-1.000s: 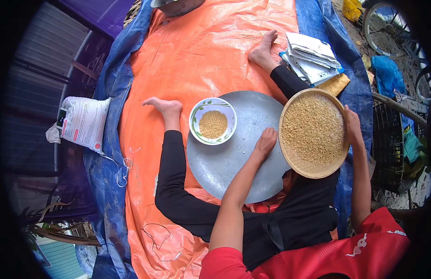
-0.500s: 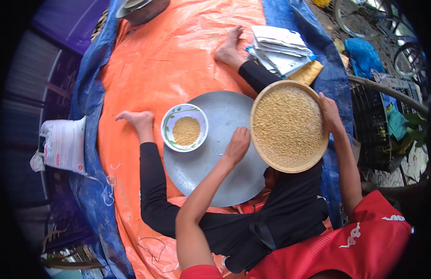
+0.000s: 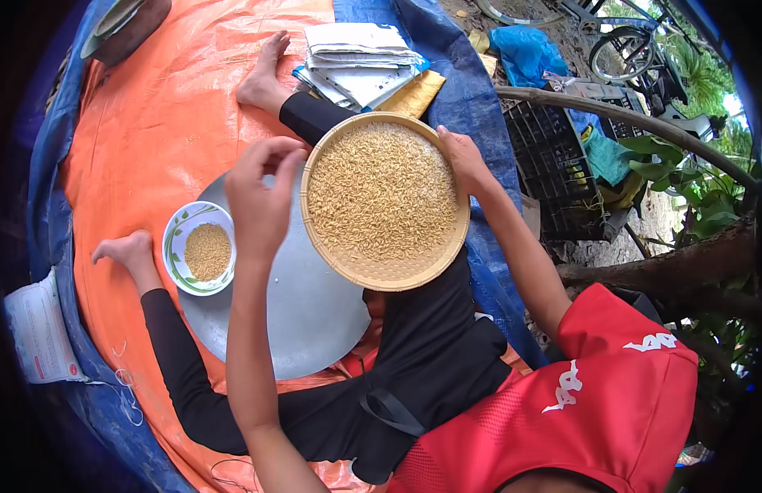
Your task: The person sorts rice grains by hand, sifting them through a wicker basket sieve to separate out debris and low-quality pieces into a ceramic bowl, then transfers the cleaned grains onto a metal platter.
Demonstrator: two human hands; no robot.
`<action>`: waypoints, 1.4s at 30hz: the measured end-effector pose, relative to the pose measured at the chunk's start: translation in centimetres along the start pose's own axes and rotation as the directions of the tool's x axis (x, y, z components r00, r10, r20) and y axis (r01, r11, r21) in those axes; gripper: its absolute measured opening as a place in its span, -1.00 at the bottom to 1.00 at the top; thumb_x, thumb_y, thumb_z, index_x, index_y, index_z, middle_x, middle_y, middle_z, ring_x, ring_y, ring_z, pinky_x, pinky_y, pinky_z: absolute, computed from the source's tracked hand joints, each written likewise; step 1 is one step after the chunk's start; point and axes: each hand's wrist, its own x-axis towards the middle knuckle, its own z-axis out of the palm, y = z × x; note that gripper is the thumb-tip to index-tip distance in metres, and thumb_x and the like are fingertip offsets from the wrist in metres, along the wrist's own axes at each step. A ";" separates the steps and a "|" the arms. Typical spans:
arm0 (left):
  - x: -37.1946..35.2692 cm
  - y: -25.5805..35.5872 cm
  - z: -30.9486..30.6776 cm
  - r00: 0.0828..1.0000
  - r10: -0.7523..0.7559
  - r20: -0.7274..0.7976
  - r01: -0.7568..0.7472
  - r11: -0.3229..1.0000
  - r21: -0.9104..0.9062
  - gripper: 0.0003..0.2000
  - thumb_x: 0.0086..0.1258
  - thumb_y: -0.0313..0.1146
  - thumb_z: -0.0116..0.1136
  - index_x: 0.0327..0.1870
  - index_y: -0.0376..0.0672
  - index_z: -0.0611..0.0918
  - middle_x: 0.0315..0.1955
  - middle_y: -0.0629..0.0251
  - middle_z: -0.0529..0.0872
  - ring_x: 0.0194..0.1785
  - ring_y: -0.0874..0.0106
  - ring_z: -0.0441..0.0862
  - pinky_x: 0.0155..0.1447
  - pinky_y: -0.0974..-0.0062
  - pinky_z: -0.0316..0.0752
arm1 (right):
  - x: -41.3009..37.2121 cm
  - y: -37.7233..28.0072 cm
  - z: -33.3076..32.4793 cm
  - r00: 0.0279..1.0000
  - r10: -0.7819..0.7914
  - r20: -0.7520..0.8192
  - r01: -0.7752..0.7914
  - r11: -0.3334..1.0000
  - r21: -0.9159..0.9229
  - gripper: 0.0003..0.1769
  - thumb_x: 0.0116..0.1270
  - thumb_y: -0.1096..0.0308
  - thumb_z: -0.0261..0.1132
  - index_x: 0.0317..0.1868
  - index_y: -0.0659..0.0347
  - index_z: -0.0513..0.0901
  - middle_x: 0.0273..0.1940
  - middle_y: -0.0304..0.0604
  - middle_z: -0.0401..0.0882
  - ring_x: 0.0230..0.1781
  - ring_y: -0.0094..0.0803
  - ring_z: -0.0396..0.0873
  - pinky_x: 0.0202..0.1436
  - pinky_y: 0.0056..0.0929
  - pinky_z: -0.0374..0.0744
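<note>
My right hand (image 3: 463, 163) grips the right rim of a round woven bamboo tray (image 3: 372, 283), which is tilted toward me. A layer of golden unhusked grain (image 3: 372, 193) covers most of it, with paler grain near the upper right. Raised at the tray's left rim is my left hand (image 3: 266, 193), its fingers bent and the thumb drawn close to the fingertips. Anything between those tips is too small to make out. Below sits a large round metal tray (image 3: 307, 320), and on its left side a white bowl with green leaf patterns (image 3: 177, 251) holds some grain (image 3: 208, 252).
My legs (image 3: 184, 361) spread around the metal tray on an orange tarp (image 3: 151, 123) edged by blue tarp. Folded sacks (image 3: 360, 62) lie beyond the bamboo tray. A pot (image 3: 130, 33) stands at upper left, a white bag (image 3: 44, 329) at left, a black crate (image 3: 553, 160) at right.
My left hand has risen from beside the bamboo tray's lower left rim to its upper left. The view has swung right, so everything appears further left. My right hand still grips the bamboo tray.
</note>
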 end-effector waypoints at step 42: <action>-13.0 -20.6 4.4 0.981 -0.168 0.100 0.115 0.910 0.399 -0.77 0.23 -0.64 0.06 -0.11 -0.32 0.65 -0.14 0.04 0.64 -0.02 0.07 0.56 0.09 0.25 0.48 | 0.4 1.2 -0.8 0.999 0.030 -0.016 -0.029 0.997 0.067 -0.53 0.53 0.04 0.02 -0.14 0.33 0.63 -0.31 -0.19 0.66 -0.41 -0.56 0.57 -0.29 -0.51 0.56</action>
